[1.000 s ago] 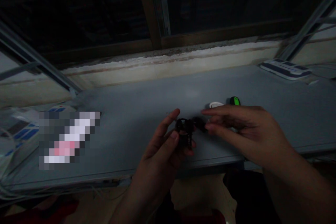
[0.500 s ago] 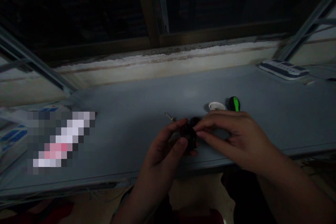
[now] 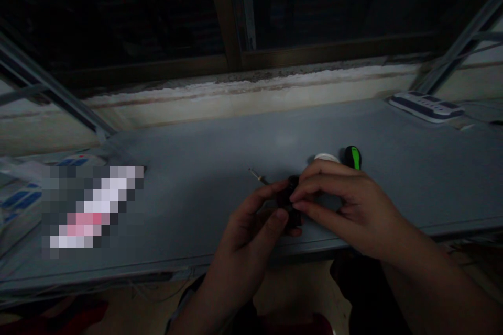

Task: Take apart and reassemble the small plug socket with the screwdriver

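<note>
A small black object is gripped between the thumb and fingers of my left hand; its kind is too dark to make out. My right hand pinches at its near upper side with thumb and forefinger, and whatever lies between those fingertips is hidden. Just beyond my left fingertips, a thin metal-tipped piece rests on the grey table. Behind my right hand stand a white round piece, partly covered by the hand, and a black and green object, perhaps a tool handle.
A white and dark power strip lies at the back right. On the left are a blurred-out patch and a white-and-blue strip. Metal posts rise at both sides, with a dark window behind.
Both hands and the black object have shifted slightly to the right. The right hand now covers more of the white round piece. Its pinch stays at the black object.
</note>
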### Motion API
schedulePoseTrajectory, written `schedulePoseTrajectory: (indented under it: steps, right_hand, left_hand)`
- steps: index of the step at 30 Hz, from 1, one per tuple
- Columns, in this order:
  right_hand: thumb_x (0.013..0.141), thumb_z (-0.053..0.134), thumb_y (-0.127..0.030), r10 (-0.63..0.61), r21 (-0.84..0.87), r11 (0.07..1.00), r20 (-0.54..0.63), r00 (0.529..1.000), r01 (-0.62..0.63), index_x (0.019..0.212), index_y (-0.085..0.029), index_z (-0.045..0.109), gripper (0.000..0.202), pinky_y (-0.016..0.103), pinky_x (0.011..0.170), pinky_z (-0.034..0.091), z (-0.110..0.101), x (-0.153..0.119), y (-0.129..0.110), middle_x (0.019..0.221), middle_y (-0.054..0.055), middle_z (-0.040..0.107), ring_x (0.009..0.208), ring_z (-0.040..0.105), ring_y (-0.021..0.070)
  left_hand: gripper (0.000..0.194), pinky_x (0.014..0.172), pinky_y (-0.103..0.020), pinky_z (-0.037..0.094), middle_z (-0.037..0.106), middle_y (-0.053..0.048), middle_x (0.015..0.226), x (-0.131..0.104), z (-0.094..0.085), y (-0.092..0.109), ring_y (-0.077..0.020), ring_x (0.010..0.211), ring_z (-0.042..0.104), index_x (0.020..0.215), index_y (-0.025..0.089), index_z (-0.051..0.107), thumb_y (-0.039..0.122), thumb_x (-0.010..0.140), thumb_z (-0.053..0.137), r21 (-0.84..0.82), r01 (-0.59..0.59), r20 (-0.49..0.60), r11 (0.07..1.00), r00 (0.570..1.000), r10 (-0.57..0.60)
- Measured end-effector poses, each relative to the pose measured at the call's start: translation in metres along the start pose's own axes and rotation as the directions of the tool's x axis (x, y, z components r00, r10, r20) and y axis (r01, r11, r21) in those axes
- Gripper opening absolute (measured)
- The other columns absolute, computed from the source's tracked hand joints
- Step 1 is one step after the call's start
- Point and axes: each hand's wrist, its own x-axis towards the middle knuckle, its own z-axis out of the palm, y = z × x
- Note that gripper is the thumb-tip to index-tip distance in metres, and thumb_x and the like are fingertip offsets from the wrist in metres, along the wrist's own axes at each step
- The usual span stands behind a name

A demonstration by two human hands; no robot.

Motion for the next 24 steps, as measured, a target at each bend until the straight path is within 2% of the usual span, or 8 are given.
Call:
schedulePoseTrajectory:
  steps: [5,10,14,17,20,22,24]
  right_hand:
    - [0.096,0.067,-0.021,0.003,-0.03,1.0,0.006,1.0,-0.003,0.098,-0.022,0.073,0.007,0.029,0.079,0.051,0.001,-0.001,0.001,0.098,0.004,0.065,0.091,0.063,0.0141]
    - [0.098,0.065,-0.022,-0.045,-0.084,0.995,0.025,0.999,0.047,0.107,-0.024,0.076,0.015,0.029,0.082,0.053,0.003,-0.003,0.004,0.106,0.006,0.063,0.098,0.064,0.015]
    - [0.099,0.062,-0.02,-0.088,-0.112,0.989,0.06,0.994,0.094,0.107,-0.023,0.075,0.016,0.029,0.081,0.053,0.003,-0.003,0.002,0.106,0.006,0.063,0.097,0.063,0.0148]
    - [0.098,0.061,-0.017,-0.087,-0.087,0.992,0.097,0.991,0.096,0.12,-0.026,0.071,0.025,0.027,0.086,0.053,0.0,-0.004,-0.003,0.114,0.005,0.064,0.103,0.063,0.0135]
    - [0.098,0.063,-0.018,-0.057,-0.13,0.99,0.033,0.998,0.06,0.128,-0.026,0.066,0.032,0.028,0.09,0.053,-0.006,-0.004,-0.003,0.115,0.003,0.067,0.105,0.064,0.0135]
    - [0.096,0.064,-0.019,-0.005,-0.222,0.975,-0.029,1.0,-0.001,0.123,-0.024,0.067,0.027,0.032,0.092,0.053,-0.009,-0.003,0.001,0.112,0.003,0.069,0.105,0.065,0.016]
    - [0.094,0.065,-0.021,0.085,-0.335,0.938,-0.026,0.996,-0.089,0.115,-0.023,0.069,0.022,0.037,0.094,0.052,-0.009,-0.002,0.008,0.112,0.004,0.069,0.107,0.064,0.0198]
  left_hand:
    - [0.027,0.077,-0.018,0.061,0.077,0.001,0.104,-0.002,0.002,0.001,-0.0087,0.078,0.071,0.122,0.035,0.076,0.028,0.096,0.073,-0.006,0.019,-0.028,1.0,0.999,-0.019]
    - [0.026,0.078,-0.017,0.061,0.078,0.001,0.106,-0.003,0.001,0.0,-0.009,0.082,0.072,0.12,0.036,0.076,0.027,0.095,0.074,-0.061,0.038,-0.017,0.997,0.999,-0.039]
    - [0.021,0.073,-0.019,0.062,0.077,-0.001,0.105,-0.003,0.004,0.0,-0.0119,0.085,0.073,0.114,0.031,0.076,0.026,0.093,0.076,-0.087,0.045,-0.046,0.995,0.998,-0.049]
    - [0.017,0.064,-0.019,0.06,0.076,-0.001,0.095,-0.003,0.005,0.001,-0.0132,0.078,0.073,0.108,0.026,0.075,0.027,0.091,0.077,-0.081,0.037,-0.087,0.996,0.995,-0.044]
    - [0.012,0.055,-0.018,0.055,0.073,0.0,0.086,-0.001,0.001,0.007,-0.0119,0.067,0.07,0.1,0.023,0.072,0.027,0.089,0.077,-0.041,-0.006,-0.213,0.999,0.977,-0.003]
    - [0.013,0.055,-0.018,0.054,0.073,0.0,0.09,0.002,-0.006,0.012,-0.0115,0.066,0.07,0.096,0.021,0.07,0.025,0.087,0.078,0.03,-0.045,-0.356,0.999,0.933,0.053]
    - [0.017,0.056,-0.018,0.052,0.073,-0.001,0.092,0.005,-0.014,0.015,-0.0128,0.069,0.071,0.095,0.02,0.069,0.024,0.083,0.08,0.094,-0.082,-0.445,0.992,0.888,0.116]
